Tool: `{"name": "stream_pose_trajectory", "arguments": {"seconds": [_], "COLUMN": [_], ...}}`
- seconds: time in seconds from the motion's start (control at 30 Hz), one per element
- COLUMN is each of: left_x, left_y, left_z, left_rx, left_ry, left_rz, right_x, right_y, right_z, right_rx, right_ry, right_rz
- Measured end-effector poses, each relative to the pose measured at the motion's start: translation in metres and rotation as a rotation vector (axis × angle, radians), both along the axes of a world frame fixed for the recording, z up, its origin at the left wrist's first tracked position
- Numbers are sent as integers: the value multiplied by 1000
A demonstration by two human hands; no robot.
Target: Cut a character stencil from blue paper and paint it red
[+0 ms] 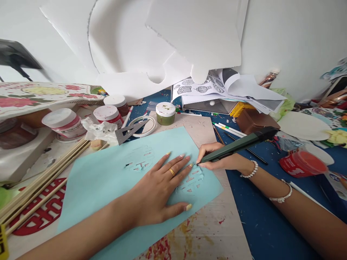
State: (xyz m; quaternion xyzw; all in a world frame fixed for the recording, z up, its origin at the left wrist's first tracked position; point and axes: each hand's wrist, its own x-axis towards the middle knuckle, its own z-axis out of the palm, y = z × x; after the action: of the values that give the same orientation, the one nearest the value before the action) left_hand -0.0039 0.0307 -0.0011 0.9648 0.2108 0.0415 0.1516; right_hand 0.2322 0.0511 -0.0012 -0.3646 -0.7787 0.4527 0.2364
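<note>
A light blue paper sheet lies on a paint-stained board. Two patterns of small cut-outs show in it, one left of my fingertips, the other partly beneath them. Flat on the sheet rests my left hand, fingers spread and holding nothing, a ring on one finger. My right hand is wrapped round a dark green utility knife. The knife's tip meets the paper just beyond my left fingertips, near the right pattern; the blade itself is too small to make out.
Paint jars, a tape roll and a triangular ruler stand or lie behind the sheet. Wooden sticks cross a red cut-out at left. A red tub, pens and a brown box are at right.
</note>
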Motion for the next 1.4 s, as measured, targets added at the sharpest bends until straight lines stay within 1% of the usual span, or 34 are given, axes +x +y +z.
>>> {"name": "stream_pose_trajectory", "arguments": {"seconds": [0.17,0.37,0.5,0.7,1.0,1.4], "left_x": [1,1,0,1,0,1], "left_y": [0,-1,-1,0,-1,-1], "left_z": [1,-2,-2,-1,-2,-4], "left_rx": [8,20,27,30,42,58], "left_ry": [38,-10,11,39,30,12], "left_rz": [4,7,9,11,10,4], "right_x": [0,0,0,0,1,1], "right_y": [0,1,1,0,2,2], "right_z": [0,-1,-2,0,-1,0], "right_rx": [18,35,39,14,-4,-21], "right_ry": [-9,-26,-26,-12,12,4], "right_rz": [4,29,28,32,49,26]}}
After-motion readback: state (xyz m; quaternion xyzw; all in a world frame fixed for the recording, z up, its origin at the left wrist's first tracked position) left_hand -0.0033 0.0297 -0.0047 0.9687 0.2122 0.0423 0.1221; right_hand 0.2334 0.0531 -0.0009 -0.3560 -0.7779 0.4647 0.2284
